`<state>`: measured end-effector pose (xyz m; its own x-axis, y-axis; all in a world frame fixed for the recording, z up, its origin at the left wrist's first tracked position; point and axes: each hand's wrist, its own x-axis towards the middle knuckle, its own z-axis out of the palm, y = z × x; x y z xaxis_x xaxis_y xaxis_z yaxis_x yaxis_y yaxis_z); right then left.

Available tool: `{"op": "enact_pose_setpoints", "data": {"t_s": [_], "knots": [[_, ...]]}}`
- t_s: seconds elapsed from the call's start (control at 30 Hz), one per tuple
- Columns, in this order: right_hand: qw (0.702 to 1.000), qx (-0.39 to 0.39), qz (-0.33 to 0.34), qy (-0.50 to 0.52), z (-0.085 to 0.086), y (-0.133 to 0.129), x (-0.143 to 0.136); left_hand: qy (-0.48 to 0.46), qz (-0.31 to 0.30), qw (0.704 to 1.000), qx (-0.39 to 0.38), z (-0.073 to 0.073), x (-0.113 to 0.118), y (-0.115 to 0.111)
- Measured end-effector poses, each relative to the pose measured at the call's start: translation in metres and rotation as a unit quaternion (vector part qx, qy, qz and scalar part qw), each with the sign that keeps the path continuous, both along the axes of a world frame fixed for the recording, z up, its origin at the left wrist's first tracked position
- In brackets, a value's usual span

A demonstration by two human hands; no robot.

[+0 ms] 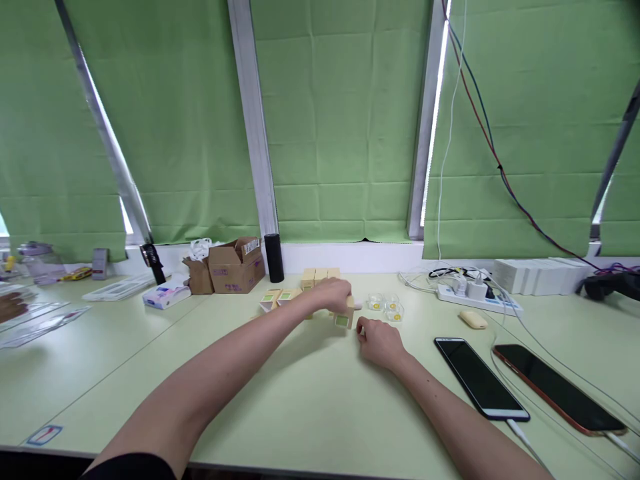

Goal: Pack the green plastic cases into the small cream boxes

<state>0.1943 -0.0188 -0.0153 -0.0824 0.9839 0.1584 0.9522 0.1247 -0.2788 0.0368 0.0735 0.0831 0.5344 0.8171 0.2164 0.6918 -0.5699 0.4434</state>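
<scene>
Ok, L hand (336,296) w/ box (343,321)

At least six small tan boxes (309,278), some partly hidden, are counted toward the middle of the far edge of the tabletop (320,407). Three clear containers (394,313) are seen nearer the right edge. Closer still to it, two phones (481,379), one cream case (473,320) and one power strip (495,305) are found. One black cylinder (273,258) is counted by the far edge.
</scene>
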Motion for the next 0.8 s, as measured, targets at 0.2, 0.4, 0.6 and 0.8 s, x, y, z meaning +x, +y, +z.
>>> {"op": "enact_pose_setpoints", "data": {"t_s": [0.2, 0.4, 0.6, 0.8], "knots": [[1.000, -0.002, 0.002, -0.006, 0.001, 0.001, 0.000, 0.141, 0.015, 0.983, 0.115, 0.033, 0.030, 0.031], [1.000, -0.003, 0.004, -0.009, 0.003, 0.000, 0.000, 0.172, 0.048, 0.973, 0.148, 0.007, 0.048, 0.059], [1.000, 0.000, 0.003, -0.029, 0.005, -0.002, -0.001, 0.212, 0.072, 0.965, 0.137, -0.029, 0.053, 0.077], [0.999, 0.001, 0.006, -0.034, 0.007, -0.003, -0.001, 0.237, 0.093, 0.961, 0.111, -0.045, 0.055, 0.082]]}}
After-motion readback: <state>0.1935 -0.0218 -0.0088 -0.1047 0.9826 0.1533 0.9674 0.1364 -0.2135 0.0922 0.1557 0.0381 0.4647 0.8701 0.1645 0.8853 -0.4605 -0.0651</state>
